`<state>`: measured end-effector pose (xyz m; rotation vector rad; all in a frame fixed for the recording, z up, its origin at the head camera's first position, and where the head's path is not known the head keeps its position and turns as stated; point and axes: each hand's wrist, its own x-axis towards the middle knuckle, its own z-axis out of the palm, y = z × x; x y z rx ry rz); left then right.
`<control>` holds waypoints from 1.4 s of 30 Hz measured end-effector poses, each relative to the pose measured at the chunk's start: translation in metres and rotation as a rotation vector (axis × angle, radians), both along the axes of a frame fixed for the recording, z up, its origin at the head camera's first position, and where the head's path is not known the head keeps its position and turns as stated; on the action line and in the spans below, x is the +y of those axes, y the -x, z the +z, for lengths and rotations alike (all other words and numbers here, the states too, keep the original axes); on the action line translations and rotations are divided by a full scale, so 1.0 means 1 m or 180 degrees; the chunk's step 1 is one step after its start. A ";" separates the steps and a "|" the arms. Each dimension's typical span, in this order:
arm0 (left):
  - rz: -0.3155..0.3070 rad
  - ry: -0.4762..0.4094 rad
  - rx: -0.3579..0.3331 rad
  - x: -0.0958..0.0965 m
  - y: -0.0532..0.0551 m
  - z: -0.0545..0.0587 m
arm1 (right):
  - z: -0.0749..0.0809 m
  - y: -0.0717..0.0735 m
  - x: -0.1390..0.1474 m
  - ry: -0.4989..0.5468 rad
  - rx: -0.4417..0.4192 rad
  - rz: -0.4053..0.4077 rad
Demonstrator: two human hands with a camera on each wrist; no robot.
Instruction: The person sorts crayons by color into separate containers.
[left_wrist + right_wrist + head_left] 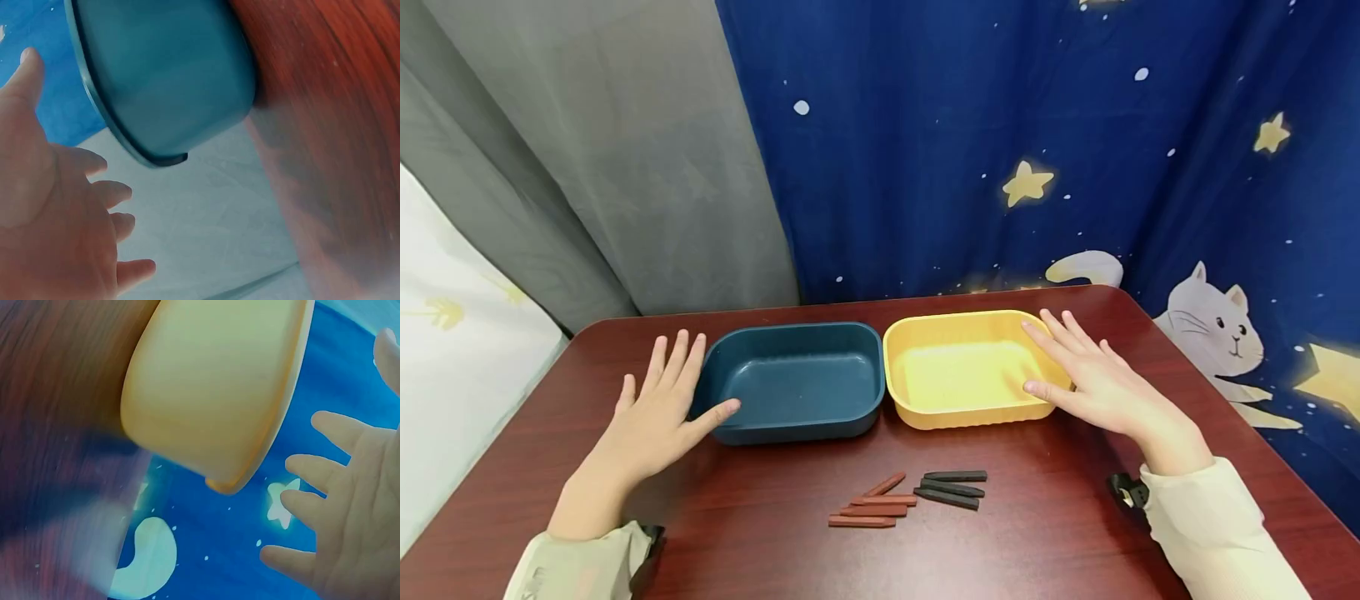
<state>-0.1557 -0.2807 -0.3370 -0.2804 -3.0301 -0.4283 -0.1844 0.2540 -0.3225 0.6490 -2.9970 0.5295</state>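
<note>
My left hand (658, 421) is spread with straight fingers at the left end of a dark blue basin (805, 429); in the left wrist view a gap shows between the palm (56, 231) and the basin. On the other side, my right hand (1093, 379) is spread over the right end of a yellow basin (970, 419), and the right wrist view shows its fingers apart from the wall. Neither hand holds anything. Several reddish-brown crayon-like sticks (874, 511) lie in a loose pile in front, beside 3 black sticks (951, 489).
Both basins stand side by side on a dark red wooden table (760, 533), near its back edge. Behind it hang a grey curtain (625, 167) and a blue curtain (910, 167) with stars and a cat. A dark device (1127, 490) sits at the right wrist.
</note>
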 end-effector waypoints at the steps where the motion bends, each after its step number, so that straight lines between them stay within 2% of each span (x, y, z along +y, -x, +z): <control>1: -0.0013 -0.0019 -0.0001 0.001 0.001 0.001 | 0.001 -0.001 -0.002 0.0003 0.0028 0.0028; 5: -0.0056 -0.0044 -0.0048 0.003 0.007 0.002 | 0.004 -0.004 -0.011 0.0003 0.0148 0.0132; 18: -0.0125 -0.0079 -0.0305 0.008 0.013 -0.001 | 0.000 -0.012 -0.045 0.0002 0.0421 0.0550; 27: -0.0196 -0.0187 -0.0396 0.007 0.015 -0.006 | -0.002 -0.025 -0.071 0.0029 0.0602 0.1003; 34: -0.0221 -0.0175 -0.0418 0.009 0.016 -0.008 | -0.004 -0.035 -0.087 0.0090 0.0561 0.1391; 42: -0.0243 -0.0165 -0.0447 0.011 0.017 -0.010 | -0.014 -0.044 -0.108 0.0141 0.0487 0.1749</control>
